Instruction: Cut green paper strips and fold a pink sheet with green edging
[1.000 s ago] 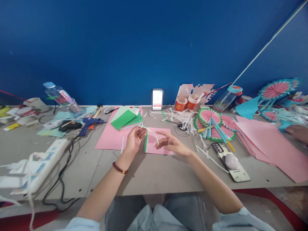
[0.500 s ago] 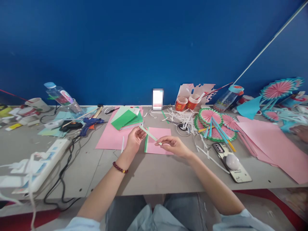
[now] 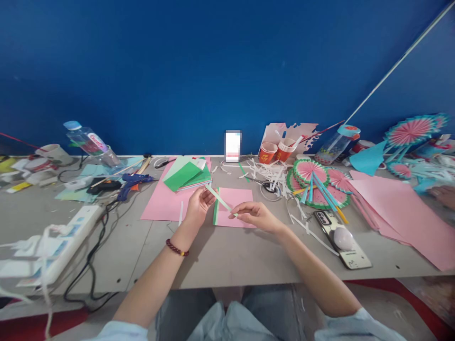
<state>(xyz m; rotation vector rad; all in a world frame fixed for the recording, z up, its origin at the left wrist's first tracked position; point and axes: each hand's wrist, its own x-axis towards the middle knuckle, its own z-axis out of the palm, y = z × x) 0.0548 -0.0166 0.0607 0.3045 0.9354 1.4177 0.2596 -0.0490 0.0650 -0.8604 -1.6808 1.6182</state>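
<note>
A thin pale-green paper strip [image 3: 220, 200] is stretched straight between my two hands above the grey table [image 3: 227, 258]. My left hand [image 3: 199, 205] pinches its upper left end. My right hand [image 3: 256, 215] pinches its lower right end, fingers closed. Under the strip lies a small pink sheet with a green left edge [image 3: 232, 207]. Behind my left hand sits a stack of green and white paper [image 3: 186, 175] on a larger pink sheet [image 3: 161, 201].
A glue gun [image 3: 133, 182], a power strip [image 3: 60, 246] with cables and a tilted bottle [image 3: 88, 142] stand at left. White scraps, scissors [image 3: 266, 187], red cups [image 3: 275, 151], watermelon paper fans [image 3: 314, 182], a phone [image 3: 341, 239] and pink sheets [image 3: 401, 213] fill the right. Another person's hand [image 3: 442, 194] shows at far right.
My right hand, open a second ago, has closed on the loose end of the curled strip. The strip is now pulled straight between both hands.
</note>
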